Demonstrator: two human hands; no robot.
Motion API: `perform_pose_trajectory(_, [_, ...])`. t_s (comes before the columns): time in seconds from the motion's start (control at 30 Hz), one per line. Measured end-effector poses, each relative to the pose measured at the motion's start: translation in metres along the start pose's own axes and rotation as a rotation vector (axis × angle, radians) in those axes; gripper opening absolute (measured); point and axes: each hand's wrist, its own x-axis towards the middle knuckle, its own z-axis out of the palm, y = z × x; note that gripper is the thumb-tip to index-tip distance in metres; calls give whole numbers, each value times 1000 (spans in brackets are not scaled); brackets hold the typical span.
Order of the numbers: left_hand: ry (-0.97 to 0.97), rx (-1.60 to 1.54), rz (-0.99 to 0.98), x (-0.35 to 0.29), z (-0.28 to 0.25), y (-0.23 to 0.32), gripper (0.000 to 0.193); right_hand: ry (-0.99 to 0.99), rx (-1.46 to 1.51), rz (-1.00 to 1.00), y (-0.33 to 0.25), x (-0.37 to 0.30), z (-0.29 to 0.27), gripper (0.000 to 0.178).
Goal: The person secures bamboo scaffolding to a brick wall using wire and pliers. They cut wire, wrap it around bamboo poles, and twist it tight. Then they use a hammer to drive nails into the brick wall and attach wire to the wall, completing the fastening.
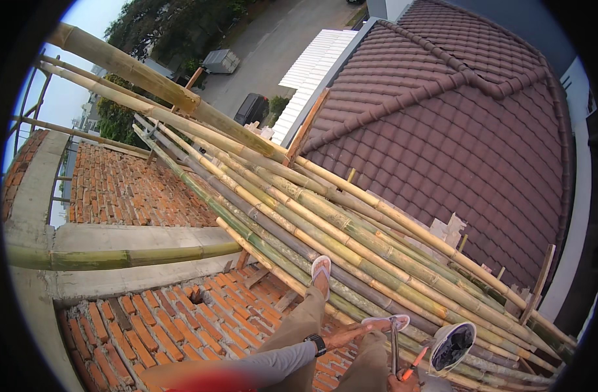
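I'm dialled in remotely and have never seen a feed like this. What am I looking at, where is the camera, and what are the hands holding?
There is one picture, from a fisheye camera on the person's head looking down, so straight edges bend. The person stands in sandals on a platform of bamboo poles high over a brick wall and a brown tiled roof, with a street far below. The left hand, with a wristwatch on its wrist, reaches toward the feet and seems to hold nothing. The right hand, at the bottom edge, seems to grip pincers. A white helmet lies beside it.
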Motion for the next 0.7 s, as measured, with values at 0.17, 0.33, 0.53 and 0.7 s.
perform_pose_trajectory(0.17, [-22, -627, 92, -115, -83, 49, 63, -386, 406, 119, -215, 68, -79, 33])
perform_pose_trajectory(0.33, [82, -1011, 270, -238, -195, 92, 41, -262, 447, -307, -378, 117, -83, 30])
perform_pose_trajectory(0.53, [482, -1126, 493, -356, -331, 70, 41, 257, -11, -602, -490, 157, -97, 32])
perform_pose_trajectory(0.7, [933, -1024, 704, -439, -439, 43, 41, 16, 15, -719, -532, 211, -137, 23])
